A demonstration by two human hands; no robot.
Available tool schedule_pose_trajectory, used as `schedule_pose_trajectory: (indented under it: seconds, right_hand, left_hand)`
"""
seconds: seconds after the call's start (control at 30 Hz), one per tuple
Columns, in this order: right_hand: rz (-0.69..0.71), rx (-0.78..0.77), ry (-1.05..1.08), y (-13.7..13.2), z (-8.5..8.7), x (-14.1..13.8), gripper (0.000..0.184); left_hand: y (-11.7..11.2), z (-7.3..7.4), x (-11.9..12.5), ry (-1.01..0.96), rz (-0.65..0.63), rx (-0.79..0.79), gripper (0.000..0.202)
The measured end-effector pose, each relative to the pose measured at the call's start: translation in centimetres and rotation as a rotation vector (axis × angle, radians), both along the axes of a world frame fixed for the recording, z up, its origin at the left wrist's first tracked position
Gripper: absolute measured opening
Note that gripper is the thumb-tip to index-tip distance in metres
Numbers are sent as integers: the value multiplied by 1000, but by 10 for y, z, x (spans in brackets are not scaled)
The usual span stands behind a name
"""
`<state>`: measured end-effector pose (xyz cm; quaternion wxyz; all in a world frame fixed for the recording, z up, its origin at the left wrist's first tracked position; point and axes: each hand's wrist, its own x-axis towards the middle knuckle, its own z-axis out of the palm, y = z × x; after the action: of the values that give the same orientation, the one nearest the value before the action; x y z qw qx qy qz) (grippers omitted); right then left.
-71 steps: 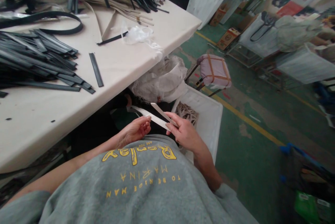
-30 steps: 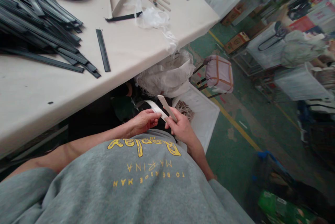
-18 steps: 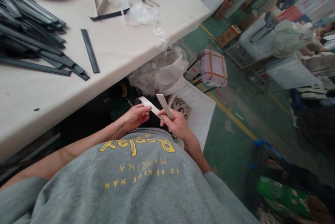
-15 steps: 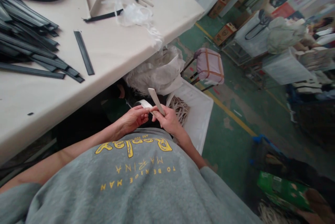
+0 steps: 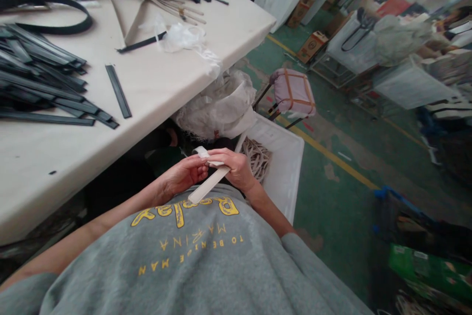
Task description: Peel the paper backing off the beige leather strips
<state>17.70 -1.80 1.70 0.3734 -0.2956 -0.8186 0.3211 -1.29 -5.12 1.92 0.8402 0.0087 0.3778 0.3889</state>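
Holding a pale strip (image 5: 207, 186) against the grey shirt (image 5: 206, 261), below the counter (image 5: 165, 84) edge; fingers of the right hand (image 5: 236, 170) are clenching its upper part, and fingers of the left hand (image 5: 183, 177) are pinching it alongside.

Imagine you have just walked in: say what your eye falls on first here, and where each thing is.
In the middle, just above the grey shirt, the right hand grips a pale strip, with the left hand close beside it. On the table to the left lies a heap of black strips, and a white bin stands just right of the hands.
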Motion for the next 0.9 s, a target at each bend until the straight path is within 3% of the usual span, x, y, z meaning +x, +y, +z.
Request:
schedule_pose_trajectory:
  seconds: [0.13, 0.3, 0.37, 0.47, 0.57, 0.7, 0.9]
  right_hand:
    - [-40, -118, 118, -4, 17, 18, 17]
    - [129, -458, 114, -30, 60, 81, 19]
    - [111, -533, 253, -44, 73, 108, 19]
    - [51, -533, 559, -56, 79, 136, 20]
    - [22, -573, 687, -45, 72, 140, 24]
    - [-96, -715, 565, 1, 50, 111, 39]
    - [-13, -766, 460, 72, 23, 64, 43]
  left_hand:
    - [10, 0, 7, -23, -14, -77, 23]
    - [54, -14, 12, 150, 306, -180, 29]
    - [72, -20, 12, 207, 408, -182, 30]
    - [83, -24, 16, 258, 463, -150, 28]
    - [71, -24, 24, 291, 328, 9, 21]
    - [42, -27, 28, 333, -14, 297, 13]
    - [30, -35, 14, 374, -241, 599, 41]
